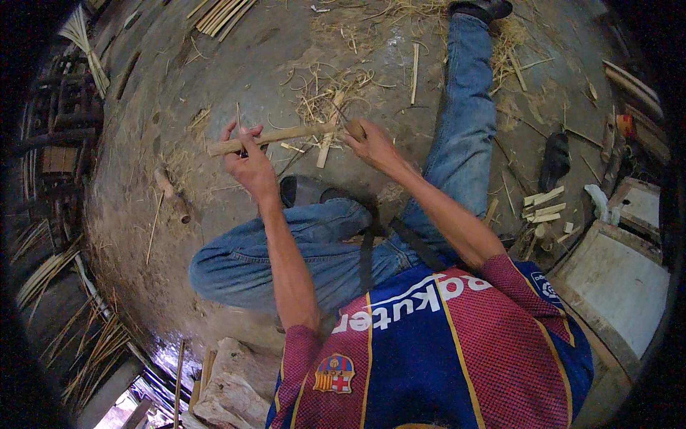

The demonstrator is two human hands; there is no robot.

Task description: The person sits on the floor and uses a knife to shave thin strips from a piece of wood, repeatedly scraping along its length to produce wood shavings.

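A pale wooden stick (296,133) lies nearly level above the floor in front of me. My left hand (250,161) is closed around it near its left end, and a thin sliver (239,113) stands up beside the fingers. At the stick's right end, my right hand (375,149) is closed on a tool with a rounded brown wooden handle (356,129). A thin dark edge shows beside that handle; the tool's exact kind is unclear. Beneath the stick, a flat split strip (330,132) lies among curled shavings (325,89).
My jeans-clad legs (468,107) frame the work area, one stretched forward, one folded. Split strips (225,16) lie at the far left, short wood pieces (544,207) at right. A short brown tube-like piece (173,196) sits left. A framed pale panel (614,286) stands at right.
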